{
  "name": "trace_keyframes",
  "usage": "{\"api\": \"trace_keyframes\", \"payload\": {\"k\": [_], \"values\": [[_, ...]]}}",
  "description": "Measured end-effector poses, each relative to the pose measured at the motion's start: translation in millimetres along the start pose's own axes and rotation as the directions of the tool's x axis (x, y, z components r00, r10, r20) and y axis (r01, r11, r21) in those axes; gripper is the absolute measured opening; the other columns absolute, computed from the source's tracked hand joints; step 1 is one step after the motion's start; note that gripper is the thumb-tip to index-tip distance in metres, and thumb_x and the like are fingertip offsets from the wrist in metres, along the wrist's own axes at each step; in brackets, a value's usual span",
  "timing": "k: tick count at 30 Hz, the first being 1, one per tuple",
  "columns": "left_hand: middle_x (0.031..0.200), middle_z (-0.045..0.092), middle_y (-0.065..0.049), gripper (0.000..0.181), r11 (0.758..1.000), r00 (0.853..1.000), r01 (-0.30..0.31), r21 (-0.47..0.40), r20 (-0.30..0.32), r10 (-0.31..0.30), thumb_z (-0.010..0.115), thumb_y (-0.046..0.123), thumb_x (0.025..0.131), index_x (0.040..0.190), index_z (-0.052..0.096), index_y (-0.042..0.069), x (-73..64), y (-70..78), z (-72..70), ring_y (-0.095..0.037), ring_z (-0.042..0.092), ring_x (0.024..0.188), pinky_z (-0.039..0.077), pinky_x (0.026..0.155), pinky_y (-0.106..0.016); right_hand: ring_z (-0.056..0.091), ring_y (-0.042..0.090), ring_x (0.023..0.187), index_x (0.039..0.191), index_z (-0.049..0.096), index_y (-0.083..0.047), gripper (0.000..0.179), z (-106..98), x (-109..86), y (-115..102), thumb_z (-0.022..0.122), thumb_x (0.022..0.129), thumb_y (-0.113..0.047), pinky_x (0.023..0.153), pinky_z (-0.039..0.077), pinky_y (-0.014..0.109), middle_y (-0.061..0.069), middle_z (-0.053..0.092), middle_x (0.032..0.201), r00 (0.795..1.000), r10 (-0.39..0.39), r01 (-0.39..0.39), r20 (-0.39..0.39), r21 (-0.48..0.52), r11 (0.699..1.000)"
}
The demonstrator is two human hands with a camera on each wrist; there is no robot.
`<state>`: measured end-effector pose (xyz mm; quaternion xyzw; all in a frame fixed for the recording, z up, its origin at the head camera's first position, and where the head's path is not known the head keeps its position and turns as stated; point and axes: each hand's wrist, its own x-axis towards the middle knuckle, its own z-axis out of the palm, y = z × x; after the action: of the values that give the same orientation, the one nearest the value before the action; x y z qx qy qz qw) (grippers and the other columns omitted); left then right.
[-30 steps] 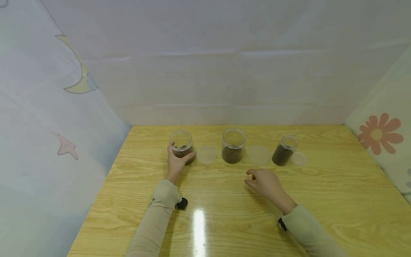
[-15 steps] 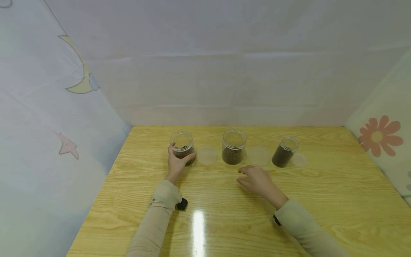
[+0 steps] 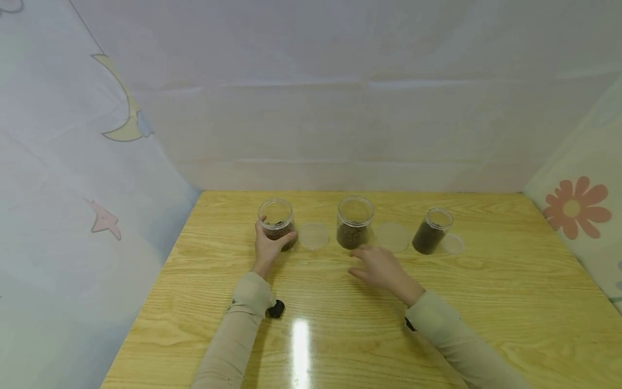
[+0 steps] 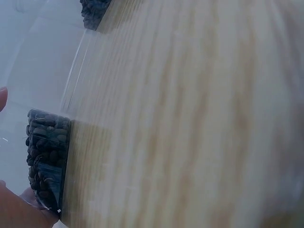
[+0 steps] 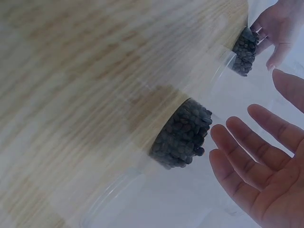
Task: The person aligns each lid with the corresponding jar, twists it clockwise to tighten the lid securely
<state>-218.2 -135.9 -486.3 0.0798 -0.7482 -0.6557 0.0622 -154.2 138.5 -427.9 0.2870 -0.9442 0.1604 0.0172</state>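
Observation:
My left hand holds the side of the left clear jar, thumb and fingers around its lower part. Dark bean-like pieces fill the bottom of that jar, and they show through its wall in the left wrist view. In front of the middle clear jar is my right hand. Its fingers are spread and loosely bent, and nothing lies in the palm. The right wrist view shows the fingers beside the middle jar's beans; whether they touch the jar I cannot tell. Both jars stand upright and uncovered.
A narrower uncovered jar with dark contents stands at the right. Flat clear lids lie beside the jars: one left, one centre, a smaller one right. The wooden table meets a patterned cloth backdrop.
My right hand has moved leftward and slightly farther away, from before the centre lid to before the middle jar. The left hand stays on its jar.

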Motion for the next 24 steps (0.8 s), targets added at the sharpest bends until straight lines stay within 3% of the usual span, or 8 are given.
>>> {"api": "trace_keyframes", "payload": {"k": [4,11,18,24], "values": [[0.134,0.035,-0.018,0.098,1.000,1.000,0.013,0.004,0.006,-0.013,0.082,0.025,0.067,0.142,0.020,0.015,0.3,-0.6,-0.9,-0.031,0.037,0.122,0.029,0.101,-0.048,0.062,0.025,0.083,0.106,0.063,-0.001,0.038,-2.7,6.4,-1.3,0.070,0.080,-0.027,0.069,0.051,0.037,0.012,0.063,0.100,1.000,-0.002,0.001,0.031,0.020,1.000],[0.130,0.039,-0.021,0.096,0.998,0.998,-0.063,0.006,-0.016,0.063,0.082,0.032,0.066,0.140,0.023,0.013,-2.3,-2.3,0.6,-0.033,0.042,0.116,0.035,0.095,-0.049,0.061,0.027,0.089,0.111,0.062,-0.001,0.040,-8.7,18.1,-4.4,0.067,0.083,-0.028,0.071,0.051,0.039,0.015,0.062,0.107,0.998,-0.022,0.019,0.064,0.047,0.999],[0.135,0.036,-0.019,0.098,1.000,1.000,-0.020,-0.005,-0.001,0.020,0.082,0.028,0.067,0.142,0.020,0.015,1.5,-3.9,0.4,-0.029,0.039,0.120,0.032,0.099,-0.047,0.061,0.027,0.090,0.112,0.062,-0.002,0.039,-9.6,28.2,-6.7,0.066,0.084,-0.029,0.072,0.051,0.038,0.014,0.061,0.108,0.994,-0.056,0.049,0.095,0.073,0.996],[0.132,0.040,-0.017,0.099,1.000,1.000,-0.009,-0.008,0.002,0.009,0.082,0.027,0.067,0.142,0.019,0.015,1.5,-3.7,0.4,-0.026,0.044,0.115,0.036,0.096,-0.044,0.060,0.029,0.095,0.115,0.060,0.000,0.040,-4.4,39.3,-9.4,0.065,0.085,-0.027,0.079,0.050,0.040,0.016,0.058,0.114,0.992,-0.065,0.055,0.104,0.091,0.994]]}}
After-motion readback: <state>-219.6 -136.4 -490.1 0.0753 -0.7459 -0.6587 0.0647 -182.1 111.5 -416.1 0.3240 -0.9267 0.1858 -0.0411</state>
